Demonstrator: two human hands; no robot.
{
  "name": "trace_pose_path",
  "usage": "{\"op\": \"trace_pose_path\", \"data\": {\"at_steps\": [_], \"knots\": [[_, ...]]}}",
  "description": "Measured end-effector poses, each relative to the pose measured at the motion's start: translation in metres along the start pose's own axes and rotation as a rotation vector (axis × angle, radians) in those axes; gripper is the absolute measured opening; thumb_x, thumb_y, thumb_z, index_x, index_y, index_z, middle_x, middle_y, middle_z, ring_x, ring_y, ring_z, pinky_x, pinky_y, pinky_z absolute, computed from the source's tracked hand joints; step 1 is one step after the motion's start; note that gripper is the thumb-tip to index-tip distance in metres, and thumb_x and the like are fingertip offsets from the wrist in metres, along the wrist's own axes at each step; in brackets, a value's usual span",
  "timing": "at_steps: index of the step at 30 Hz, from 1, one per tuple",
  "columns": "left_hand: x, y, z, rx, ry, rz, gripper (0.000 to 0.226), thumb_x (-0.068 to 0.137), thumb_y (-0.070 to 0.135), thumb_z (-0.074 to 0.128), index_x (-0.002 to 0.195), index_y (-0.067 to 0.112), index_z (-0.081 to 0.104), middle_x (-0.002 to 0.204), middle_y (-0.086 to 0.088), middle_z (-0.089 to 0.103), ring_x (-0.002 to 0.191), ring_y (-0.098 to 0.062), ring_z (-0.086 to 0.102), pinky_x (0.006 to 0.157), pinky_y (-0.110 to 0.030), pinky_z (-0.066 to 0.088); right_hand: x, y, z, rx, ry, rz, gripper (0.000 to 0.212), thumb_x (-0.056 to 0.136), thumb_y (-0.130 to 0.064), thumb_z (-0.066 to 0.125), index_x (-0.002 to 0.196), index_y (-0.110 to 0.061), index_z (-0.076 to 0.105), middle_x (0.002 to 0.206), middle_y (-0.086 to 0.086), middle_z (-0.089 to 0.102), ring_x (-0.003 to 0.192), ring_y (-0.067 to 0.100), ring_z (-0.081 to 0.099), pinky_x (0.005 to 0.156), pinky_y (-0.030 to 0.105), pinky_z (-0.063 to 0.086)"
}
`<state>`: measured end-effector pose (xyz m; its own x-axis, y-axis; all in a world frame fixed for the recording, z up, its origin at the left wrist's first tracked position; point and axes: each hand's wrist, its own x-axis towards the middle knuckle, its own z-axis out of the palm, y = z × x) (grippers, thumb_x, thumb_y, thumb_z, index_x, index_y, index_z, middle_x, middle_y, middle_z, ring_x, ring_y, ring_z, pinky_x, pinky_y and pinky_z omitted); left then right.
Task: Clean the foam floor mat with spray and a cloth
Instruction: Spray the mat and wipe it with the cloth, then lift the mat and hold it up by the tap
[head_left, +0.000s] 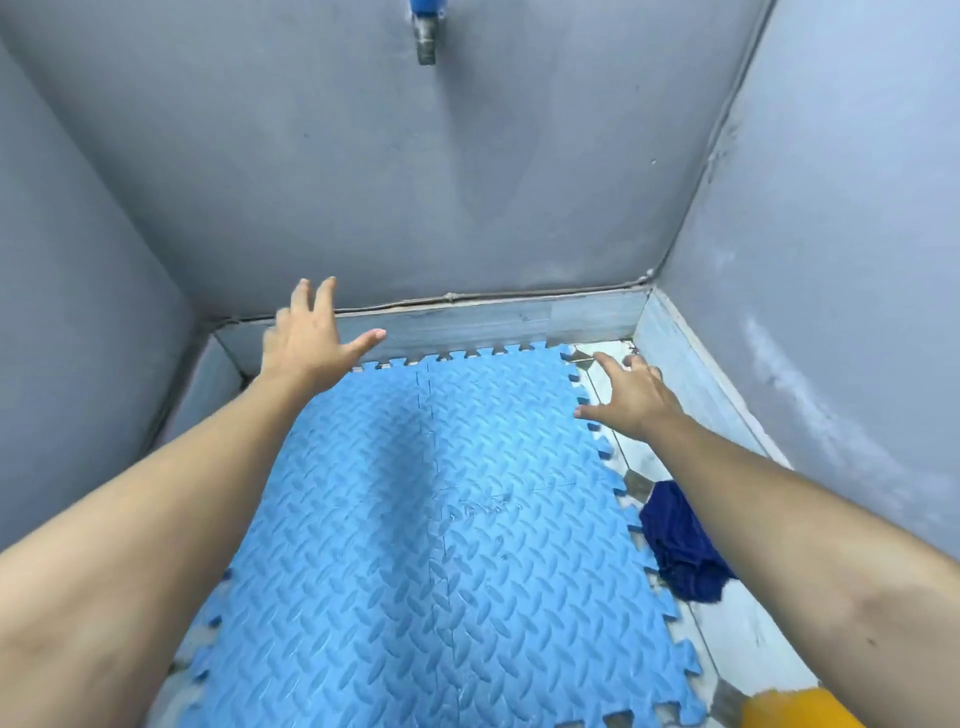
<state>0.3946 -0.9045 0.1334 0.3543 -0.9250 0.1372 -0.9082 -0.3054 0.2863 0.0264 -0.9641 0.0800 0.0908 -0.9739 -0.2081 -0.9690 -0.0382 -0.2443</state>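
Foam floor mat (415, 519), light blue with a raised diamond-plate pattern and jigsaw edges, lies flat on the floor in a narrow corner between grey walls (78, 312), its far edge close against a low grey skirting. On the left, the left hand (306, 332) reaches out over the mat's far left corner, fingers spread and holding nothing. At the top centre, a metal tap (426, 41) with a blue fitting sticks out of the back wall. On the right, the right hand (631, 395) hovers over the mat's right edge and the strip of pale tiled floor (748, 639) beside it, also spread and empty. Nearer, a dark blue cloth (680, 545) lies crumpled on those tiles, just beside the mat. A yellow object (800, 709), mostly cut off, shows at the bottom right.
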Motion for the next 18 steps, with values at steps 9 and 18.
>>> {"op": "trace_pose_path", "data": {"at_steps": [9,18], "knots": [[-0.010,-0.117,0.088,-0.099,-0.220,-0.394,0.095,0.082,0.066,0.054,0.149,0.011,0.015,0.149,-0.023,0.030,0.134,-0.041,0.033,0.108,-0.047,0.030,0.042,0.026,0.107,0.304,-0.190,0.232,0.105,0.070,-0.061,0.076,0.150,-0.021,0.021,0.150,0.017,0.032,0.132,0.039,0.041,0.106,0.050,0.039],[-0.072,-0.183,0.171,-0.008,-0.387,-0.857,0.106,0.077,0.080,0.039,0.149,0.006,0.016,0.153,-0.022,0.021,0.138,-0.040,0.026,0.111,-0.050,0.027,0.047,0.024,0.143,0.384,-0.074,0.418,0.100,0.070,-0.066,0.071,0.147,-0.019,0.029,0.139,0.017,0.044,0.132,0.039,0.039,0.107,0.050,0.038]]}}
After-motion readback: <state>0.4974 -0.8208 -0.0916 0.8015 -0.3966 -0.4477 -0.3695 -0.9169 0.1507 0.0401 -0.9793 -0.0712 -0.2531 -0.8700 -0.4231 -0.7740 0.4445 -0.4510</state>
